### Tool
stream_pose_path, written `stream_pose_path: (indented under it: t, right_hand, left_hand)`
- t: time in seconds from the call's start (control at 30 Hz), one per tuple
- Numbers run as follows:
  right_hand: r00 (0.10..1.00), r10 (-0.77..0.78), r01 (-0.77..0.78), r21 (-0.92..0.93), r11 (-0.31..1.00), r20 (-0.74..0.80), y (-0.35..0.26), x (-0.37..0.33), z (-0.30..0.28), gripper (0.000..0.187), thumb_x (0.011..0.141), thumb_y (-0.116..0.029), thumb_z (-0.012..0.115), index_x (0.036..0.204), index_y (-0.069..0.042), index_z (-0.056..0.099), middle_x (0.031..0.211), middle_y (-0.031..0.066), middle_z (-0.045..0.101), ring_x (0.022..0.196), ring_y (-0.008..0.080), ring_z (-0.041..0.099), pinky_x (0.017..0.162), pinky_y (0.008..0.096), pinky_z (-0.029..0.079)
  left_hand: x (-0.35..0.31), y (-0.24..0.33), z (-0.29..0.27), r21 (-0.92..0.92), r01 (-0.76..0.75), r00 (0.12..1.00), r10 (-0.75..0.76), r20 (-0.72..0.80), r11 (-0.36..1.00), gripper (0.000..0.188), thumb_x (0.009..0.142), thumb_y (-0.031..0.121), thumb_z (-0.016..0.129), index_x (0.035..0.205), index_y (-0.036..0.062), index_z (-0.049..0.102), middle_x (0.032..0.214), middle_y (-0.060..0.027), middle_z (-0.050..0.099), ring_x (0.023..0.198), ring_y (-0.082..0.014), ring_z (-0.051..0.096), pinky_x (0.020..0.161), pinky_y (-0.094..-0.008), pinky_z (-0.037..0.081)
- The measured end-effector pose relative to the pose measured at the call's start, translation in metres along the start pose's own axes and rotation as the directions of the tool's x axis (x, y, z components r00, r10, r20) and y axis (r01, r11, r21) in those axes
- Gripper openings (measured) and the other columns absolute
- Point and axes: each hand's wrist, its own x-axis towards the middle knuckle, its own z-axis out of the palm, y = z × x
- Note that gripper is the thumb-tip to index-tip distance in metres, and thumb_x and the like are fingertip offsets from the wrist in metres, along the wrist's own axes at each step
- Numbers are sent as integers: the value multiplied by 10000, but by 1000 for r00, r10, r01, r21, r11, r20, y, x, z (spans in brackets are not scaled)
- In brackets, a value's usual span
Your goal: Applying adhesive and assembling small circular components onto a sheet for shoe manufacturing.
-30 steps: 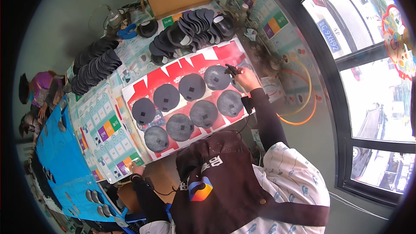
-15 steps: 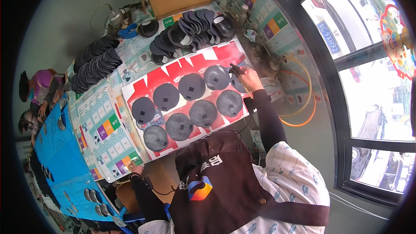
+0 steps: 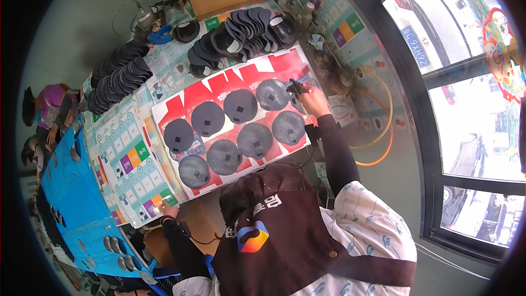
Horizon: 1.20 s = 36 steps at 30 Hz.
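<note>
My right hand (image 3: 313,98) has its grip closed round a small dark tool (image 3: 296,86) at the far-right dark disc (image 3: 272,94) on the red sheet (image 3: 235,85); one slip smears it. Left hand (image 3: 167,210) rests on the bench (image 3: 131,148) edge, grip unclear.

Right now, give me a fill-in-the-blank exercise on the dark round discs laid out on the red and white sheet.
1. The dark round discs on the red and white sheet number ____.
2. The right hand holds a small dark tool beside the ____ row's right end.
3. The left hand rests at the table's ____ edge.

Missing words: seven; upper; near
</note>
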Motion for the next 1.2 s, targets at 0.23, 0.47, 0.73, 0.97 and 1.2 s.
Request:
stream_pose_path:
  t: [0.23, 0.47, 0.73, 0.97, 1.2]
  right_hand:
    - [998, 23, -27, 65, 998, 59, -27, 3, 15, 345, 818, -169, 568, 1093, -36, 728, 1000, 297, 687, 1010, 465, 655, 884, 491, 508]
    - [999, 40, -40, -32, 999, -6, -16, 18, 22, 353, 823, -172, 566, 1108, -44, 729, 979, 295, 689, 997, 467, 653, 872, 483, 519]
    - [976, -161, 161, 13, 987, 144, -23, 12, 26, 301, 763, -175, 633, 1000, 0, 692, 885, 259, 696, 863, 407, 693, 764, 444, 521]
    - [992, -68, 81, -117, 990, 106, -9, 6, 1, 276, 736, -177, 651, 955, -15, 694, 909, 274, 678, 878, 427, 680, 773, 473, 513]
    - [968, -74, 57, 76, 995, 241, 8, -7, 6, 200, 784, -163, 628, 930, -32, 669, 716, 181, 622, 636, 316, 579, 627, 407, 474]
  left_hand:
    - [-2, 5, -3, 118, -12, 984, -9, 176, 993, 1083, 667, 89, 761, 1543, -105, 154, 1462, -294, 364, 1386, -397, 380, 1155, -345, 333]
    - [-7, 1, 1, 72, 10, 998, -14, 57, 997, 1118, 629, 85, 770, 1556, -86, 170, 1469, -276, 353, 1384, -407, 363, 1167, -348, 325]
    - [-9, 7, -3, 104, 15, 994, -27, 109, 994, 1114, 686, 130, 758, 1564, -83, 106, 1486, -290, 306, 1418, -410, 302, 1172, -354, 321]
    - [-15, -2, -5, 100, 22, 993, -34, 116, 995, 1126, 698, 137, 773, 1568, -79, 93, 1505, -295, 282, 1428, -423, 280, 1209, -377, 261]
    - [-11, 22, -7, 131, 49, 980, -73, 184, 990, 1154, 715, 140, 779, 1566, -88, 33, 1529, -303, 237, 1455, -417, 201, 1216, -364, 235]
